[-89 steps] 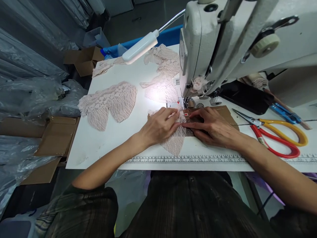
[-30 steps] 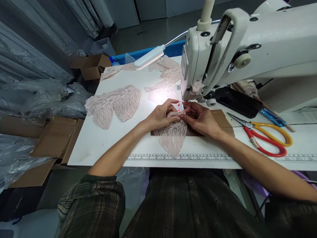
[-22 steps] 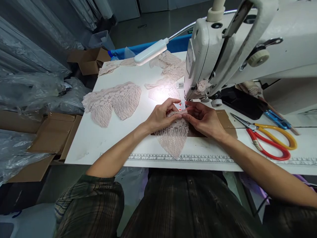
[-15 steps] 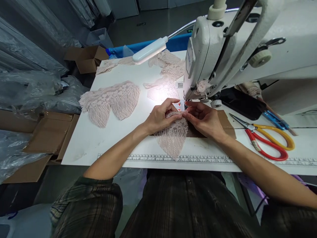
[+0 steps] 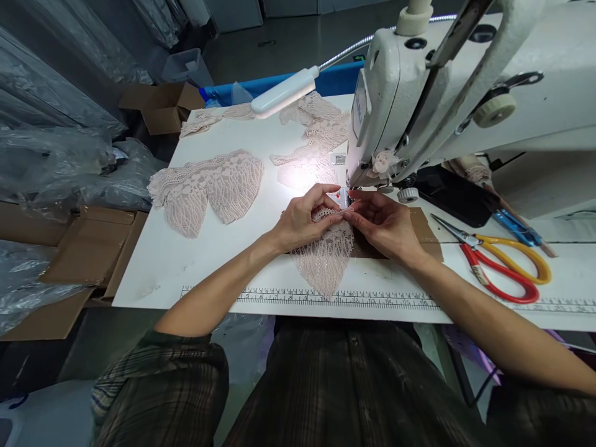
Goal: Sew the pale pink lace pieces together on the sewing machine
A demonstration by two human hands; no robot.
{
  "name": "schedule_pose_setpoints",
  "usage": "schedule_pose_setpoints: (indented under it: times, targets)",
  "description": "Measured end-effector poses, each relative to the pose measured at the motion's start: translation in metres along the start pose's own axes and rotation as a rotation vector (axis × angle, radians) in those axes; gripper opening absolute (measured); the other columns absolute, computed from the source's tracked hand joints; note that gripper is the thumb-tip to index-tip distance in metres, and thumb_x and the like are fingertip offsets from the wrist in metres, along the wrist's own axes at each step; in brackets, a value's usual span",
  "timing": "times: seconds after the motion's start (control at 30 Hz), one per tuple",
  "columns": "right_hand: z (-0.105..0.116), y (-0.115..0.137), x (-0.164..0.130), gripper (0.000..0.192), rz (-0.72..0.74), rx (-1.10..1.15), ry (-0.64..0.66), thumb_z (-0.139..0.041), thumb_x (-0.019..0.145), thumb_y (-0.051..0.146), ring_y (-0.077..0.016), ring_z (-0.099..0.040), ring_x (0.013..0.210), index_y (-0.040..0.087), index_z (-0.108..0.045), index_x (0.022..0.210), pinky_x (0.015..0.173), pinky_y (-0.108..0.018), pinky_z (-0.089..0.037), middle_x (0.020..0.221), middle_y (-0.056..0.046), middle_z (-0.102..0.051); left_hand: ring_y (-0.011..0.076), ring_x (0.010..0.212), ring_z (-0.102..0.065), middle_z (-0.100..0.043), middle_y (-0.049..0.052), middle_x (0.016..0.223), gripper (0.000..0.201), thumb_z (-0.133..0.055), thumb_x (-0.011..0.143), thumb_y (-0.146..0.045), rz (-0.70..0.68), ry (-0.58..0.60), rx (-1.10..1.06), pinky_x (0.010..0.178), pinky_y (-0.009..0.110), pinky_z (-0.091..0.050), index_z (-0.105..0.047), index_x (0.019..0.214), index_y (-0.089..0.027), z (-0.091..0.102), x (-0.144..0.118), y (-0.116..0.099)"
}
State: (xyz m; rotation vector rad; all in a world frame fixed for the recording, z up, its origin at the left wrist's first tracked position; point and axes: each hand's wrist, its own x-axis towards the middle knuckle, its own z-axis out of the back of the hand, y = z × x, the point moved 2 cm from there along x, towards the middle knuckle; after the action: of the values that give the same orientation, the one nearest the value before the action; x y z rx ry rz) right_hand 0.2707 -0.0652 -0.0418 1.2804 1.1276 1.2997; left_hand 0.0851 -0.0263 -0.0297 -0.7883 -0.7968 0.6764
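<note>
My left hand [image 5: 302, 218] and my right hand [image 5: 382, 223] both pinch the top edge of a pale pink lace piece [image 5: 325, 259]. That edge sits just in front of the needle area of the white sewing machine [image 5: 419, 105]. The lace hangs down toward the printed ruler [image 5: 344, 300] along the table's front edge. It lies partly over a brown cardboard sheet [image 5: 421, 230]. A small lamp [image 5: 284, 93] on a flexible neck lights the spot behind my fingers.
More pink lace pieces [image 5: 209, 189] lie on the white table [image 5: 186, 267] at left and at the back [image 5: 316, 124]. Red and yellow scissors [image 5: 503, 264] lie at right, with a black object [image 5: 454, 195] behind them. Cardboard boxes [image 5: 158, 108] and plastic bags [image 5: 56, 167] stand left of the table.
Three seconds ago both hands pressed flat on the lace. They have since lifted and pinched its top edge near the needle. Over the last second they have barely moved.
</note>
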Motion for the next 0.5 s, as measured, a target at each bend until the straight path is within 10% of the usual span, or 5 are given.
schedule_pose_setpoints:
  times: [0.33, 0.5]
  targets:
    - [0.015, 0.007, -0.001, 0.035, 0.053, -0.359, 0.053, -0.071, 0.088, 0.047, -0.0218, -0.071, 0.084, 0.02, -0.071, 0.111, 0.078, -0.04, -0.063, 0.097, -0.008, -0.075, 0.0118, 0.073, -0.07, -0.076, 0.002, 0.087, 0.04, -0.071, 0.093, -0.031, 0.022, -0.056, 0.139, 0.068, 0.026, -0.057, -0.054, 0.126, -0.015, -0.002, 0.003, 0.009]
    - [0.026, 0.019, -0.03, 0.033, 0.488, -0.775, 0.298, -0.051, 0.098, 0.022, -0.0281, -0.066, 0.119, 0.019, -0.069, 0.125, 0.101, -0.05, -0.055, 0.131, -0.014, -0.069, 0.0146, 0.075, -0.07, -0.077, 0.002, 0.086, 0.034, -0.069, 0.094, -0.03, 0.027, -0.059, 0.347, 0.069, 0.031, -0.056, -0.054, 0.122, -0.017, -0.001, 0.005, 0.012]
